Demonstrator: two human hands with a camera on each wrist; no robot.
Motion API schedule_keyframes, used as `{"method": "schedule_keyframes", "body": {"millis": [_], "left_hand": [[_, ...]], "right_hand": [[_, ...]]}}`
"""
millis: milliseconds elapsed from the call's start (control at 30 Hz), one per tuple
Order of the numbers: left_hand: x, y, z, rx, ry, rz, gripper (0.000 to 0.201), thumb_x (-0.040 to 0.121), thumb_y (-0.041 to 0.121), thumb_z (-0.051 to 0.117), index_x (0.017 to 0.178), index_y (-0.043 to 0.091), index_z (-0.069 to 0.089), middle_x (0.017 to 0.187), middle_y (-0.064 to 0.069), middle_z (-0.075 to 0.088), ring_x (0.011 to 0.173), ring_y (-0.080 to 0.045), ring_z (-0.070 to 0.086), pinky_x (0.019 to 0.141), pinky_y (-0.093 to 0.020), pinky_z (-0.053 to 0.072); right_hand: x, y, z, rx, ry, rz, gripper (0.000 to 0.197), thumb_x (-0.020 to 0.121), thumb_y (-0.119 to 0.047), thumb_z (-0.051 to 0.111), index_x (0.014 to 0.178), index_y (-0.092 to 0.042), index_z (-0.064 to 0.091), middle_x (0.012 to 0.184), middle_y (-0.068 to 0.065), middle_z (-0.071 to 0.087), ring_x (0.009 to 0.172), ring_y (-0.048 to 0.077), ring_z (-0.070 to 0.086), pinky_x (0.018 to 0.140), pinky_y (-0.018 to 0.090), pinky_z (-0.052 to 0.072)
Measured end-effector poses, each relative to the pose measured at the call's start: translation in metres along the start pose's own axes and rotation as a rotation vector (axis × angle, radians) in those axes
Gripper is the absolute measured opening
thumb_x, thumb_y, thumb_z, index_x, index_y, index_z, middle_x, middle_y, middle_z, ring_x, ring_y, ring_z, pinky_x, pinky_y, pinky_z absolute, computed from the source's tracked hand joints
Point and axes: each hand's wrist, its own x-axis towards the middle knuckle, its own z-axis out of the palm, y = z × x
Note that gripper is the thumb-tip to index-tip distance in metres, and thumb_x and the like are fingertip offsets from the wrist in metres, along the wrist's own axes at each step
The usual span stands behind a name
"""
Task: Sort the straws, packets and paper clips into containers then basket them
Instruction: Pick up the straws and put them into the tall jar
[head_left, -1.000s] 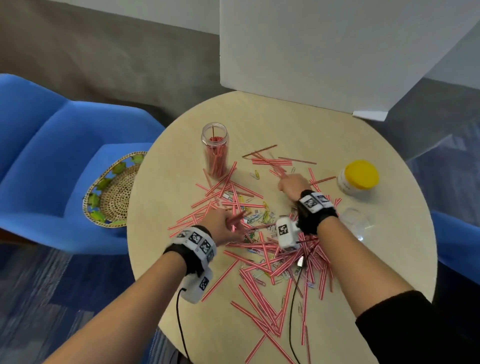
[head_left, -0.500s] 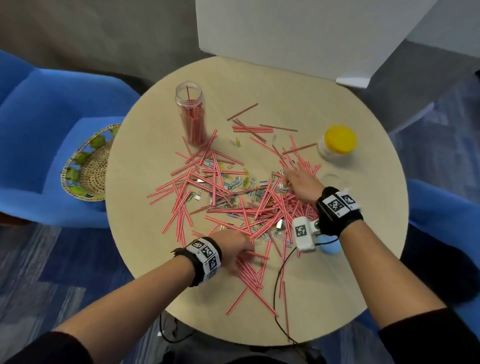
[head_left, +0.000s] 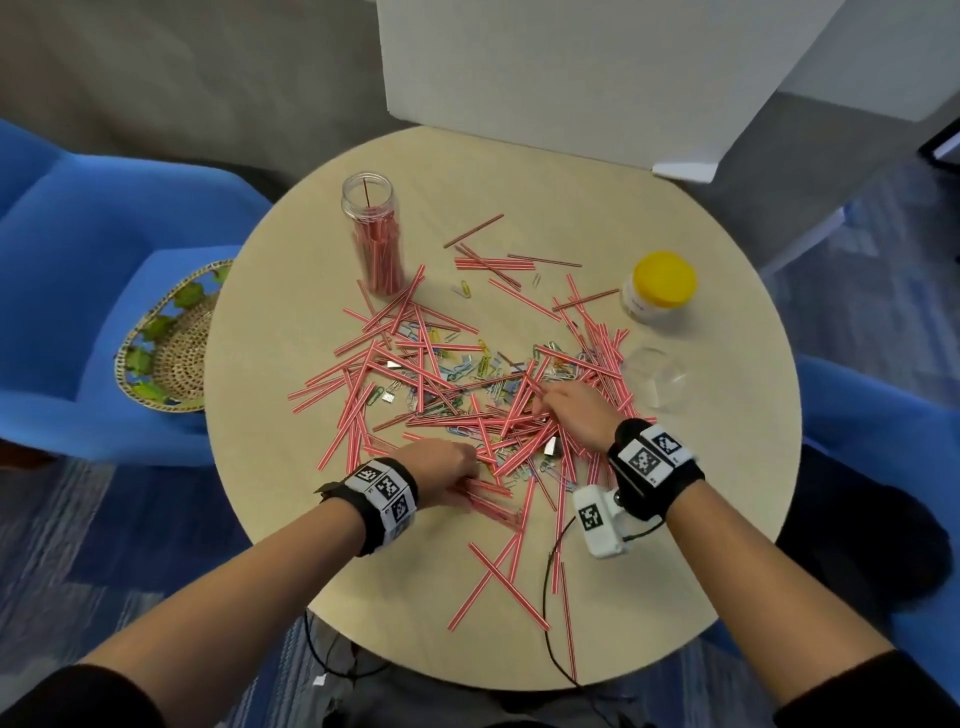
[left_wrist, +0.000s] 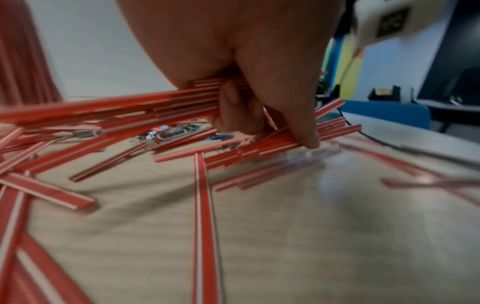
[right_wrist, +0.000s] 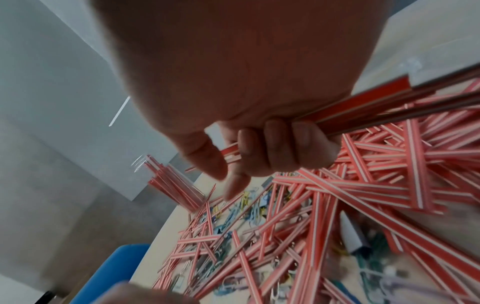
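Red-and-white striped straws lie scattered over the round table, mixed with coloured paper clips and small silver packets. My left hand is down at the near edge of the pile, fingers curled round a bundle of straws. My right hand sits over the pile's right side and grips several straws in its curled fingers. A clear jar at the back left holds upright straws.
A yellow-lidded jar stands at the right, with a clear empty container nearer to me. A woven basket rests on the blue chair to the left. A white board stands behind the table.
My left hand has pulled back from the pile's middle to its near edge and closed on straws. My right hand has moved nearer and gathered straws. The head view has shifted.
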Motion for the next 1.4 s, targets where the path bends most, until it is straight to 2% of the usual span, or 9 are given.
{"method": "schedule_keyframes", "body": {"millis": [67,267,467,567,700,833,933,1233,1400], "left_hand": [[-0.002,-0.003,-0.006,-0.055,0.077,-0.013,0.026,0.090,0.039,0.065,0.099,0.015,0.064,0.092,-0.001,0.064,0.082,-0.019,0.059,0.071,-0.029,0.046],[-0.010,-0.012,-0.023,-0.402,0.298,-0.153,0.027,0.077,0.040,0.078,0.094,0.020,0.074,0.081,0.007,0.071,0.071,-0.006,0.063,0.070,-0.022,0.054],[-0.018,-0.023,-0.030,-0.614,0.357,-0.293,0.020,0.092,0.026,0.066,0.073,0.020,0.061,0.058,0.005,0.057,0.049,-0.007,0.052,0.050,-0.018,0.042],[-0.017,-0.023,-0.032,-0.897,0.263,-0.400,0.016,0.099,0.012,0.049,0.083,0.012,0.053,0.063,0.001,0.050,0.047,-0.008,0.044,0.047,-0.020,0.037],[-0.019,-0.024,-0.032,-1.354,0.305,-0.518,0.016,0.097,0.016,0.042,0.081,0.014,0.045,0.058,0.002,0.044,0.041,-0.008,0.030,0.038,-0.018,0.025],[-0.024,-0.035,-0.029,-1.246,0.460,-0.555,0.035,0.098,0.043,0.051,0.077,0.015,0.052,0.057,0.003,0.045,0.044,-0.011,0.031,0.042,-0.021,0.028],[-0.030,-0.046,-0.030,-1.256,0.584,-0.562,0.046,0.098,0.050,0.046,0.074,0.011,0.052,0.054,0.005,0.048,0.044,-0.012,0.036,0.048,-0.024,0.032],[-0.045,-0.056,-0.034,-1.214,0.723,-0.485,0.067,0.101,0.052,0.033,0.080,0.007,0.078,0.084,-0.006,0.075,0.086,-0.022,0.067,0.084,-0.030,0.049],[-0.052,-0.056,-0.053,-1.425,0.855,-0.400,0.050,0.103,0.041,0.041,0.064,0.011,0.054,0.061,-0.008,0.061,0.056,-0.020,0.055,0.061,-0.033,0.047]], "right_hand": [[-0.004,0.004,0.007,-0.043,-0.063,0.001,0.027,0.099,-0.027,0.049,0.087,-0.008,0.064,0.084,0.003,0.061,0.074,0.015,0.055,0.073,0.035,0.044],[-0.008,0.007,0.019,-0.063,0.063,0.041,0.055,0.100,-0.050,0.044,0.055,-0.019,0.033,0.044,-0.010,0.037,0.042,0.009,0.034,0.056,0.028,0.032],[-0.005,0.008,0.027,0.284,0.045,0.149,0.048,0.105,-0.035,0.037,0.070,-0.010,0.059,0.044,-0.005,0.039,0.035,0.009,0.044,0.059,0.034,0.046],[-0.003,0.009,0.031,0.293,0.032,0.147,0.045,0.106,-0.033,0.036,0.075,-0.011,0.061,0.051,0.000,0.039,0.040,0.013,0.046,0.059,0.036,0.045],[-0.009,0.006,0.047,0.021,-0.067,0.041,0.031,0.097,-0.033,0.055,0.074,-0.016,0.066,0.075,0.009,0.065,0.064,0.025,0.061,0.068,0.033,0.052],[-0.012,-0.002,0.072,-0.175,-0.156,-0.036,0.009,0.081,-0.026,0.076,0.080,-0.023,0.068,0.084,-0.007,0.069,0.079,0.007,0.067,0.077,0.029,0.057],[-0.011,-0.012,0.089,-0.269,-0.170,-0.064,0.021,0.075,-0.033,0.082,0.091,-0.027,0.071,0.089,-0.015,0.068,0.082,-0.001,0.063,0.077,0.020,0.052],[-0.008,-0.055,0.116,-0.960,-0.151,-0.236,0.006,0.086,-0.016,0.062,0.087,-0.012,0.066,0.082,0.004,0.061,0.086,0.029,0.064,0.072,0.035,0.052],[-0.002,-0.068,0.125,-1.147,-0.204,-0.311,0.021,0.093,0.002,0.050,0.099,-0.006,0.068,0.100,0.010,0.069,0.095,0.032,0.066,0.068,0.036,0.044]]}}
